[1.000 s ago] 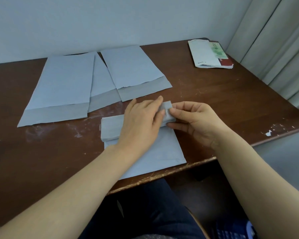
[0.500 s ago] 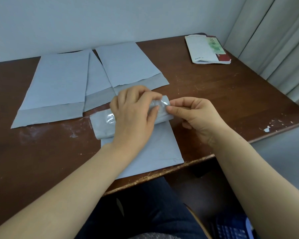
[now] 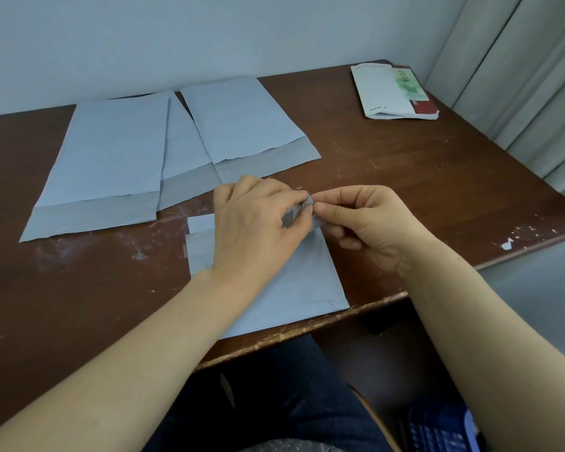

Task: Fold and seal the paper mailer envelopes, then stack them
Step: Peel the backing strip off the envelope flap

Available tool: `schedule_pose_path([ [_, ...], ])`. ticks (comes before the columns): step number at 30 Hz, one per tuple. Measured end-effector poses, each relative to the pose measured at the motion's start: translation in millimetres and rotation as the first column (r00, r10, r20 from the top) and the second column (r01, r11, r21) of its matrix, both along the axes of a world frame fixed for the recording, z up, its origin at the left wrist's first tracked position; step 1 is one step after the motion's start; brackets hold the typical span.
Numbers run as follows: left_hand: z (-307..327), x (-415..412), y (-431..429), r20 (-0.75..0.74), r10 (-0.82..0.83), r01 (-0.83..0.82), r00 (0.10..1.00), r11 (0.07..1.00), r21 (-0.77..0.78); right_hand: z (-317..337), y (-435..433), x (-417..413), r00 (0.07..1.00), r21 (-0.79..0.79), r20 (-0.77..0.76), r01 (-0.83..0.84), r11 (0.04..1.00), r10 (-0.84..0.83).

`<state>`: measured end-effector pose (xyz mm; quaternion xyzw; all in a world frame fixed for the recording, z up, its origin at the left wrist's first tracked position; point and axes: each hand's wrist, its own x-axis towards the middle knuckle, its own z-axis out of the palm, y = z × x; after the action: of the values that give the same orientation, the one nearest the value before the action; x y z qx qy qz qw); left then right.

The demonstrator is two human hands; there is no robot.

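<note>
A grey paper mailer envelope [image 3: 294, 288] lies at the table's front edge, its flap end pointing away from me. My left hand [image 3: 255, 226] rests over the flap, and its fingertips pinch the flap's right corner [image 3: 308, 203]. Coming from the right, my right hand [image 3: 362, 220] pinches that same corner with thumb and forefinger. The corner is lifted and crumpled between the fingers; whether a strip is peeling from it is unclear. Behind the hands lie three more envelopes, flat and overlapping with flaps unfolded: left [image 3: 108, 161], middle [image 3: 183, 148], right [image 3: 242, 122].
The brown wooden table [image 3: 421, 197] has scuffed patches and a chipped front right edge. A folded booklet [image 3: 392, 91] lies at the far right corner. A wall runs behind the table, curtains hang at the right, and my lap is below the front edge.
The flap lay rolled toward me under my left hand; it now lies flatter at the left. Both hands have closed in on its right corner and lifted it.
</note>
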<state>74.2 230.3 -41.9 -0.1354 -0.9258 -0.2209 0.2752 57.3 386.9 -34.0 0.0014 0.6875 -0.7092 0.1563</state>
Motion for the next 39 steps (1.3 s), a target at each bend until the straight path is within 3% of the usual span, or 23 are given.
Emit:
schedule_pose_path([
  [6, -2.1, -1.3, 0.5, -0.029, 0.022, -0.023, 0.999, 0.999, -0.047, -1.3, -1.5, 0.4, 0.998, 0.064, -0.067, 0.011, 0.998, -0.007],
  [15, 0.6, -3.4, 6.2, -0.012, 0.069, -0.069, 0.998, 0.998, 0.000, 0.3, -6.5, 5.1, 0.978, 0.188, -0.210, 0.055, 0.981, -0.015],
  [20, -0.2, -3.2, 7.0, 0.077, 0.086, -0.090, 0.993, 0.995, 0.050, -0.6, -6.8, 7.6, 0.979, 0.170, -0.202, 0.043, 0.984, -0.008],
  [23, 1.0, -4.0, 6.5, 0.158, 0.067, -0.092, 0.985, 0.983, 0.161, -0.8, -7.4, 8.5, 0.986, 0.122, -0.165, 0.046, 0.991, -0.025],
  [28, 3.6, -4.9, 7.2, 0.324, 0.033, -0.185, 0.945, 0.873, 0.451, -1.8, -8.5, 5.9, 0.994, 0.047, -0.085, 0.076, 0.996, -0.072],
  [33, 8.9, -7.9, 6.4, 0.467, -0.038, -0.299, 0.883, 0.721, 0.625, 0.5, -13.7, 4.8, 0.991, -0.025, -0.024, 0.127, 0.992, -0.128],
  [35, 11.3, -7.6, 6.5, 0.493, -0.067, -0.334, 0.868, 0.657, 0.676, 1.7, -14.2, 5.0, 0.989, -0.033, -0.023, 0.143, 0.989, -0.143],
  [39, 16.4, -5.1, 6.8, 0.510, -0.092, -0.333, 0.855, 0.657, 0.676, 2.2, -15.1, 7.3, 0.987, 0.003, -0.076, 0.140, 0.990, -0.139],
])
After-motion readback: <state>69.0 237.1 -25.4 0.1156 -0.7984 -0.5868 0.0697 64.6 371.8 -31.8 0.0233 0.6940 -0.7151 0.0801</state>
